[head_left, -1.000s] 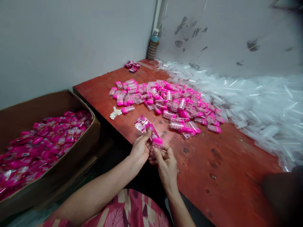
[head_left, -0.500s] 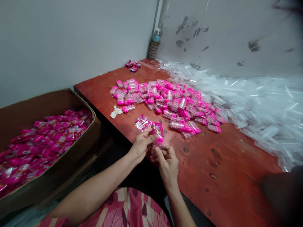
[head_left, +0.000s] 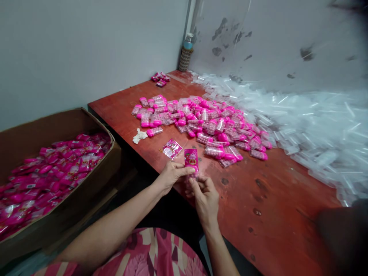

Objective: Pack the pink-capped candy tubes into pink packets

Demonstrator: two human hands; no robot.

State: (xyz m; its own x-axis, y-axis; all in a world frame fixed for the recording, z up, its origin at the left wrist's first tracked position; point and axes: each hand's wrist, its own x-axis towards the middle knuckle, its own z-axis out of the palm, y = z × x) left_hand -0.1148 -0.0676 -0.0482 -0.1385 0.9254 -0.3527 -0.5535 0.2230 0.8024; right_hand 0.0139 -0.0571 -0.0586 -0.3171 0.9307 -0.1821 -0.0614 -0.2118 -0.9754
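Note:
Near the table's front edge, my left hand (head_left: 172, 174) pinches a shiny pink printed sleeve (head_left: 191, 156) between thumb and fingers. Its upper end stands up flat above my thumb. Just below, my right hand (head_left: 205, 195) is closed around the lower part of a small candy bottle with pink balls, whose top goes into the sleeve; the fingers hide most of it. More printed sleeves (head_left: 172, 148) lie flat on the table beyond my left hand. Behind them is a heap of clear, pink-capped candy bottles (head_left: 212, 126) filled with pink balls.
On my left stands a cardboard box (head_left: 110, 143) holding many pink wrapped bottles (head_left: 57, 165). A large pile of clear plastic pieces (head_left: 310, 130) covers the red table's (head_left: 276, 214) right side. A crumpled white scrap (head_left: 139, 136) and a bottle in a woven holder (head_left: 185, 57) stand farther off.
My left hand has shifted slightly down and left on the sleeve. The sleeve's upper end now stands straighter, apart from the sleeves on the table. My right hand keeps its grip.

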